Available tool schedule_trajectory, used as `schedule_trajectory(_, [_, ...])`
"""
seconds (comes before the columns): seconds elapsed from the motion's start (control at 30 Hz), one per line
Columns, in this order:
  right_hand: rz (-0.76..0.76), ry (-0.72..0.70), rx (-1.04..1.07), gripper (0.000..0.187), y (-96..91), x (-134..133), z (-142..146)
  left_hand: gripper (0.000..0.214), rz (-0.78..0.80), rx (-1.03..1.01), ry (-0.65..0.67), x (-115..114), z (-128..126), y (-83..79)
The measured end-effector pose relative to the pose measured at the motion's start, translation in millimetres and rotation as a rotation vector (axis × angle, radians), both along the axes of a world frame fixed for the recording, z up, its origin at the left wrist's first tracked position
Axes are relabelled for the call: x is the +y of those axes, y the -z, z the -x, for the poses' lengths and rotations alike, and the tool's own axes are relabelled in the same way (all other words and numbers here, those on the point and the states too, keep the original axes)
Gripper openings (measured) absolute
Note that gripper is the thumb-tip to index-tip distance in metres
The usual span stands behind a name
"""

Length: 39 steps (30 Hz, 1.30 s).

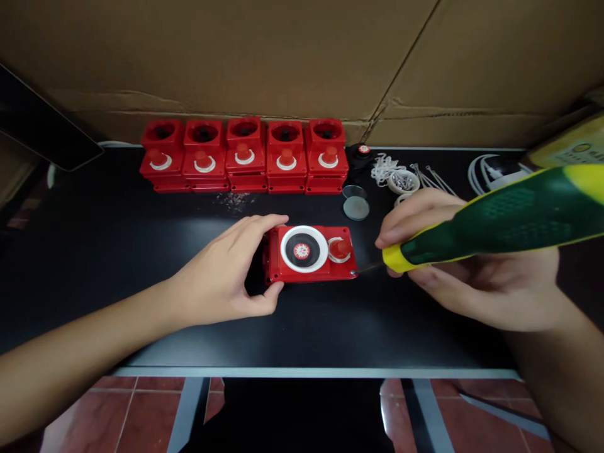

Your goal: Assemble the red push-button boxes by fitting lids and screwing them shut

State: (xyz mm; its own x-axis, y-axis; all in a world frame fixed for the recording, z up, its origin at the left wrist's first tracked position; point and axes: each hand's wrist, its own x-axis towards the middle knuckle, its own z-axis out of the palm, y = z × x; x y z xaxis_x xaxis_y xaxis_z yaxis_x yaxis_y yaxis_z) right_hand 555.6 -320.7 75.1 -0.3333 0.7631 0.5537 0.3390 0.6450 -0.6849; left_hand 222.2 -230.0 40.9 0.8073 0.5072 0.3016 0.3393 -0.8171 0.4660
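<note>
A red plastic box (315, 274) lies on the black table in front of me, with a white ring (324, 250) around a dark round disc and a red knob (340, 249) at its right end. My left hand (240, 267) grips the box's left end between thumb and fingers. In my right hand (472, 270) is a green and yellow screwdriver (491, 220), its shaft angled toward the box. The tip meets a small screw (353, 273) at the near right corner. Some of the right hand's fingers are hidden behind the handle.
Several similar red boxes (245, 173) stand in a row along the cardboard wall (236, 56). Right of them are clear round discs (356, 208), a small white cup of screws (404, 181), white cord (387, 168) and cables. A dark screen (38, 119) leans in at upper left.
</note>
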Motion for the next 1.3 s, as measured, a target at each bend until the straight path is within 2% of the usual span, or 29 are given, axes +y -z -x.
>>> schedule_trajectory(0.23, [0.083, 0.093, -0.011, 0.026, 2.7, -2, -2, 0.072, -0.012, 0.007, 0.022, 1, -2, -3.7])
schedule_trajectory(0.43, [0.097, 0.034, 0.027, 0.033, -3.9, 0, 0, 0.069, 0.006, -0.006, 0.038, 1, -3, -4.0])
schedule_trajectory(0.6, [0.05, -0.013, 0.05, 0.03, -9.5, 1, 3, 0.066, 0.039, -0.001, 0.038, 2, -3, -5.5])
schedule_trajectory(0.77, [0.08, 0.029, 0.023, 0.032, -3.8, 0, -2, 0.064, 0.058, 0.0, 0.044, 3, -4, -4.2])
schedule_trajectory(0.9, [0.049, 0.054, 0.078, 0.025, 2.3, 2, -2, 0.066, 0.064, 0.025, 0.048, 4, -1, -0.9])
schedule_trajectory(1.1, [0.128, 0.091, 0.071, 0.029, -1.1, 2, 2, 0.075, 0.067, 0.036, 0.06, 6, 2, 0.9])
schedule_trajectory(1.2, [0.099, 0.076, 0.068, 0.027, 3.0, -3, -2, 0.071, 0.062, 0.032, 0.057, 6, 2, 1.6])
schedule_trajectory(1.3, [0.054, 0.162, 0.039, 0.026, 12.7, -9, -8, 0.07, 0.045, 0.035, 0.058, 5, 1, 1.9])
